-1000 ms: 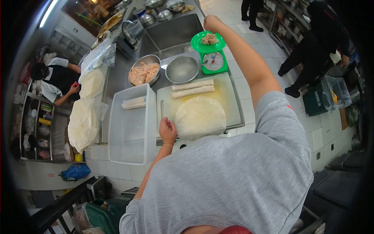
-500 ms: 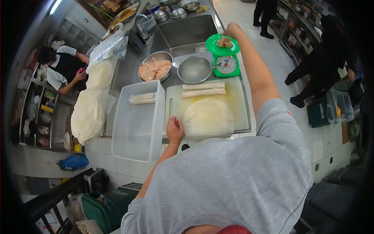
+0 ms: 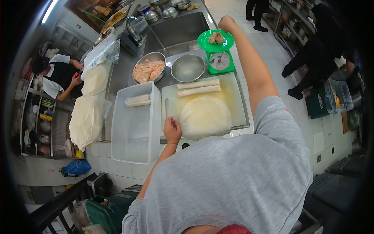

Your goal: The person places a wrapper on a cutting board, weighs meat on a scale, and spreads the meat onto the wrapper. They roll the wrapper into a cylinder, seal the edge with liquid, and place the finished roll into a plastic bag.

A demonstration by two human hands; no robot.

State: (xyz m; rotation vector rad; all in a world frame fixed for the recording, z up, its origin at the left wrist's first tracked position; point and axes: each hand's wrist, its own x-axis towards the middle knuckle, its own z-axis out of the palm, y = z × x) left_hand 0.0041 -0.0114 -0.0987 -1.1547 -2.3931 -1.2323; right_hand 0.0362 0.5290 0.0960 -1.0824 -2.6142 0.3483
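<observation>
My right hand [image 3: 227, 23] is closed at the far rim of a green plate [image 3: 228, 43] on a green dial scale [image 3: 221, 68]. What its fingers hold, if anything, is hidden. A lump of meat filling [image 3: 216, 38] sits on the plate. My left hand [image 3: 172, 130], its fingers curled with nothing visible in them, rests beside a round pale wrapper sheet [image 3: 205, 117] at the near edge of a cutting board [image 3: 237, 105]. Behind the sheet lie two rolled wrappers [image 3: 198, 88]. Left of the board, a clear plastic bin [image 3: 130, 134] contains more rolls [image 3: 138, 100].
A metal bowl of orange-pink filling [image 3: 149, 70] and a bowl of cloudy liquid with a spoon [image 3: 188, 68] stand before the sink [image 3: 177, 33]. Stacked wrapper sheets [image 3: 85, 121] lie at left. One co-worker [image 3: 62, 74] is beyond them; another person [image 3: 311, 54] stands at right.
The whole view has shifted slightly, so the counter appears a little further left and up. Both hands keep about the same places relative to the plate and the board.
</observation>
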